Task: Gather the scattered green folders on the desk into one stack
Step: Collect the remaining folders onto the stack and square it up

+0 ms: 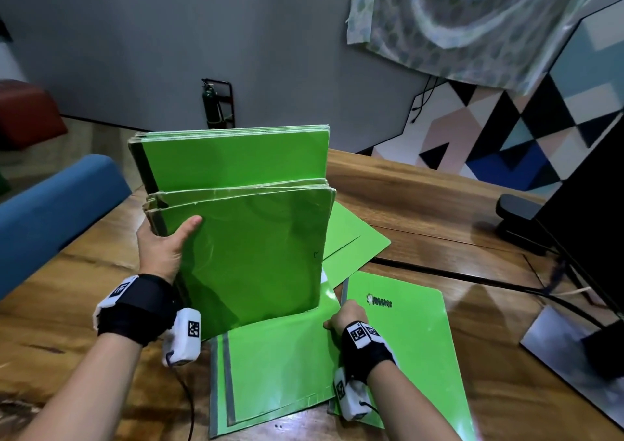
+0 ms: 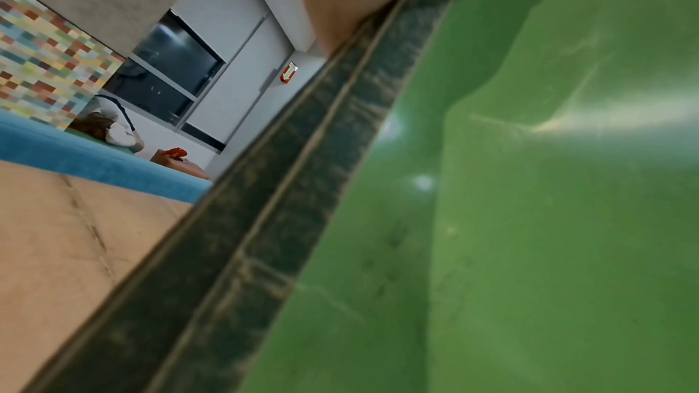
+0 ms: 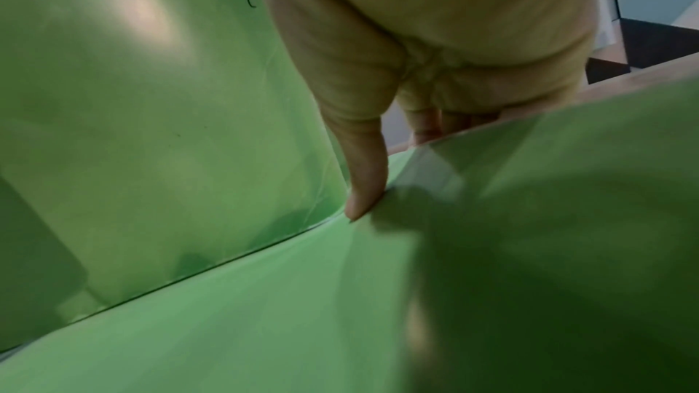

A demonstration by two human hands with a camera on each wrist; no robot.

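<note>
A thick bundle of green folders stands on edge on the wooden desk. My left hand grips its dark spine side, with the thumb on the front cover. Before it a green folder lies flat, partly under the bundle. My right hand pinches that folder's right edge; the thumb is on top of the cover and the fingers curl past the edge. A logo-marked green folder lies flat to the right. Another green folder lies behind the bundle.
A dark monitor stands at the right on a shiny base, with cables running behind it. A black object sits near it. A blue chair back stands off the desk's left edge.
</note>
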